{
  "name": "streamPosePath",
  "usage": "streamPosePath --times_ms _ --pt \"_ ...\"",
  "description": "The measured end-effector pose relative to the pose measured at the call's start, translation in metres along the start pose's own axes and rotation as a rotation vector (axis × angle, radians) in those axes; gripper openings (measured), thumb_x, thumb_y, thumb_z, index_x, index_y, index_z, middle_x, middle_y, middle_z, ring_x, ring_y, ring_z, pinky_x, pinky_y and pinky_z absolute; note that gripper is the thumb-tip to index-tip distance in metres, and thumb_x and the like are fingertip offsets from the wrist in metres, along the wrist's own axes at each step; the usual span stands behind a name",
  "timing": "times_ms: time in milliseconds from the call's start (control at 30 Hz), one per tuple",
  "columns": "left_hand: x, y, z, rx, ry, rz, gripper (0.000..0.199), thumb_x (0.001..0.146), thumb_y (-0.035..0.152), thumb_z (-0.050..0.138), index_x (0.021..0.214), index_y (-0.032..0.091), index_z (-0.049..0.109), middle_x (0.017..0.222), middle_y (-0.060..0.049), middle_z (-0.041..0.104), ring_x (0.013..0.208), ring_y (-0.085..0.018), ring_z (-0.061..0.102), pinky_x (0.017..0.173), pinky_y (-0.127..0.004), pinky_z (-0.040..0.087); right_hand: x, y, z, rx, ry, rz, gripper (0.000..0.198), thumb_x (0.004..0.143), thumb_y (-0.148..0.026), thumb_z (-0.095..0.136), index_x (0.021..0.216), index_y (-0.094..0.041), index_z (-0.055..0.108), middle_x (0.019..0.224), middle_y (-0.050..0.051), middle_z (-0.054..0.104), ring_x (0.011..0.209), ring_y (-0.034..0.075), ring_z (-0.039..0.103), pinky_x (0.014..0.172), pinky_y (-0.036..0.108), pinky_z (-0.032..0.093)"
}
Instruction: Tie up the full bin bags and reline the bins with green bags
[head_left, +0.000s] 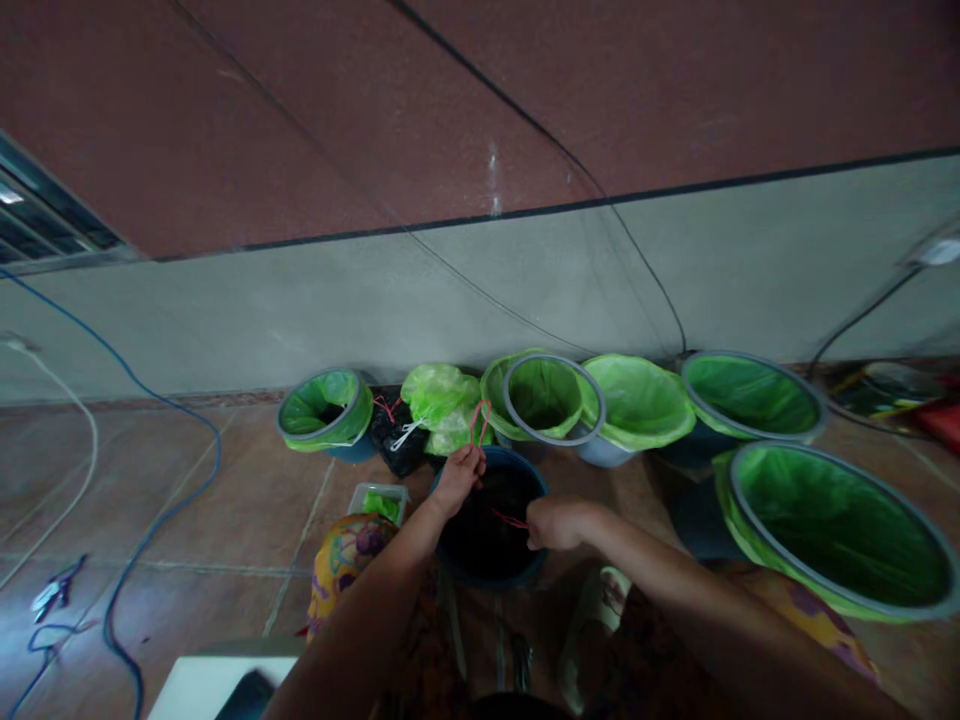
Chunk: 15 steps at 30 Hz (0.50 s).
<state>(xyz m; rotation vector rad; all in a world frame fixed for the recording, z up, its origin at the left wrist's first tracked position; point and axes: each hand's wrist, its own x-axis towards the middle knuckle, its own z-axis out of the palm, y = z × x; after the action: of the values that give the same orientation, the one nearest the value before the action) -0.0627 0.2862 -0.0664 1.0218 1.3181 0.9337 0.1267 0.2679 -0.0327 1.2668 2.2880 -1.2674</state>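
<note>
A dark blue bin [448, 560] stands on the floor in front of me, lined with what looks like a black bag [495, 530]. Over its left rim, my left hand [463, 470] is closed on a red drawstring [481, 422], whose loop sticks up above the fingers. My right hand [553, 523] is closed at the bin's right side on another stretch of red drawstring [511, 519] leading into the bin. Behind the left hand lie tied green bags [441, 395] and a black bag with red ties [397, 435].
Several bins with green liners line the wall, including a left bin [352, 425] and a large right bin [847, 540]. A loose grey ring [555, 440] rests on one. A clear tub [361, 498], blue cable [161, 510], keys [54, 590] and white surface [202, 685] are at left.
</note>
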Motion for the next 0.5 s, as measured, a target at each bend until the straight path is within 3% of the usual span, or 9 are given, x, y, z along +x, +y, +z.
streamPosePath --times_ms 67,133,200,300,500 --pt "0.000 0.000 -0.001 0.092 -0.058 0.005 0.033 0.084 0.051 0.047 0.077 0.019 0.053 0.057 0.006 0.042 0.048 -0.007 0.037 0.048 -0.020 0.032 0.003 -0.007 0.004 0.192 -0.087 -0.084 0.028 0.069 -0.029 0.068 0.047 -0.018 0.056 0.038 -0.005 0.040 0.039 0.008 0.038 0.045 0.023 0.030" --pt "-0.001 -0.001 -0.001 0.200 -0.177 0.031 0.029 0.083 0.045 0.048 0.073 0.019 0.056 0.057 0.005 0.045 0.051 -0.009 0.040 0.052 -0.022 0.033 0.005 -0.012 -0.003 0.425 -0.087 -0.135 0.023 0.080 -0.034 0.056 0.064 -0.019 0.061 0.045 -0.006 0.045 0.040 0.007 0.037 0.043 0.021 0.028" --pt "-0.003 -0.002 0.000 0.290 -0.311 0.056 0.023 0.079 0.036 0.048 0.069 0.018 0.057 0.059 0.003 0.050 0.056 -0.010 0.043 0.057 -0.024 0.035 0.009 -0.013 -0.013 0.576 0.034 -0.159 0.026 0.085 -0.037 0.048 0.072 -0.019 0.060 0.049 -0.006 0.047 0.041 0.007 0.037 0.042 0.020 0.027" --pt "-0.007 -0.001 0.000 0.349 -0.441 0.045 0.017 0.072 0.027 0.045 0.064 0.019 0.057 0.059 0.003 0.051 0.059 -0.012 0.043 0.059 -0.025 0.035 0.018 -0.010 -0.025 0.642 0.219 -0.191 0.029 0.086 -0.037 0.047 0.068 -0.017 0.057 0.051 -0.005 0.050 0.045 0.006 0.040 0.045 0.019 0.028" --pt "-0.014 0.004 -0.003 0.479 -0.555 0.146 0.031 0.082 0.040 0.047 0.073 0.018 0.068 0.067 0.000 0.057 0.065 -0.013 0.048 0.063 -0.024 0.037 0.027 -0.007 -0.028 0.928 0.308 -0.115 0.033 0.085 -0.044 0.053 0.069 -0.016 0.060 0.056 -0.002 0.055 0.048 0.007 0.044 0.046 0.019 0.030"
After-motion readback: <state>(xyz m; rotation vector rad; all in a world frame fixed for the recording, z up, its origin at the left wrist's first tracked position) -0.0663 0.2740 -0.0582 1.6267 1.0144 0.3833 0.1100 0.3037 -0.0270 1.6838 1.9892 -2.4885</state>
